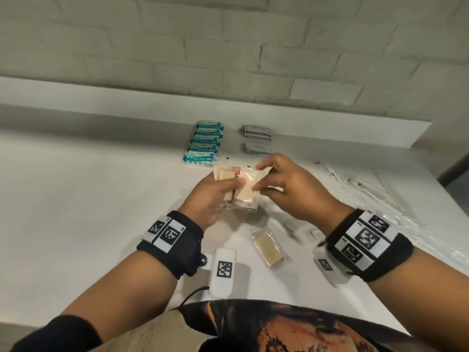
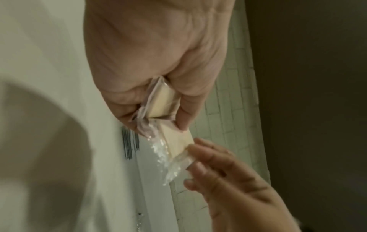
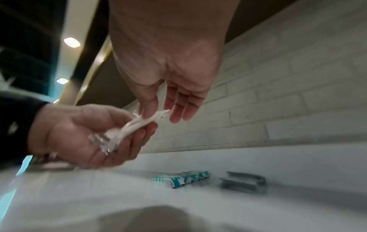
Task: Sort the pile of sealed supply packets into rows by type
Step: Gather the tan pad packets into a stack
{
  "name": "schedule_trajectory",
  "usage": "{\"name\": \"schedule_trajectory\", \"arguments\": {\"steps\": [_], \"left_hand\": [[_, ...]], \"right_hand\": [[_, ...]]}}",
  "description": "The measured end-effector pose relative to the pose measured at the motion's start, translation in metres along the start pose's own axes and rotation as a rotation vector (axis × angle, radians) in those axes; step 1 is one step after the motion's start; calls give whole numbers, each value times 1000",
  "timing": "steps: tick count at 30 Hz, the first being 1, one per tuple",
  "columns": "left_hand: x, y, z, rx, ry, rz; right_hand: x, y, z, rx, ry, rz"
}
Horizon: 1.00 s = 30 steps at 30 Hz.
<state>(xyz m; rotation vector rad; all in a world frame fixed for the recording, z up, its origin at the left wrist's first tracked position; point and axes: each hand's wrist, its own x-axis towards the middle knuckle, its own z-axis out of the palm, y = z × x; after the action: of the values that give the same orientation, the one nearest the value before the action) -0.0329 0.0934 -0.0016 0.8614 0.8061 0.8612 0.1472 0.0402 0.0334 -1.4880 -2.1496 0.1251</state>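
My left hand [image 1: 234, 185] grips a small stack of beige pads in clear wrap [image 1: 225, 177], raised above the white table [image 1: 101, 199]. My right hand [image 1: 256, 177] pinches the clear edge of the front beige packet [image 1: 247, 189] between thumb and fingers. In the left wrist view the left hand [image 2: 157, 119] clamps the stack [image 2: 163, 102], and the right hand [image 2: 190, 158] holds the front packet's [image 2: 176, 141] far end. From the right wrist, the right hand [image 3: 158, 113] nips the wrap edge [image 3: 163, 112] above the left hand [image 3: 89, 133].
One more beige packet [image 1: 270, 247] lies on the table near me. A row of teal packets [image 1: 205, 143] and a row of grey sachets [image 1: 257, 139] sit by the back ledge. Long clear packets [image 1: 375, 196] lie at the right, close to the table edge.
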Motion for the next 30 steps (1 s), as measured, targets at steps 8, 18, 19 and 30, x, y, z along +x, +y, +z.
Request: {"name": "schedule_trajectory", "arguments": {"steps": [8, 18, 19, 30], "left_hand": [[-4, 2, 10, 217, -51, 106], [0, 0, -13, -315, 95, -132], [0, -1, -15, -327, 81, -145], [-6, -7, -22, -61, 100, -77]], "right_hand": [[25, -6, -18, 493, -134, 547], [19, 3, -12, -51, -463, 411], [16, 0, -7, -39, -550, 374], [17, -1, 13, 149, -354, 434]]}}
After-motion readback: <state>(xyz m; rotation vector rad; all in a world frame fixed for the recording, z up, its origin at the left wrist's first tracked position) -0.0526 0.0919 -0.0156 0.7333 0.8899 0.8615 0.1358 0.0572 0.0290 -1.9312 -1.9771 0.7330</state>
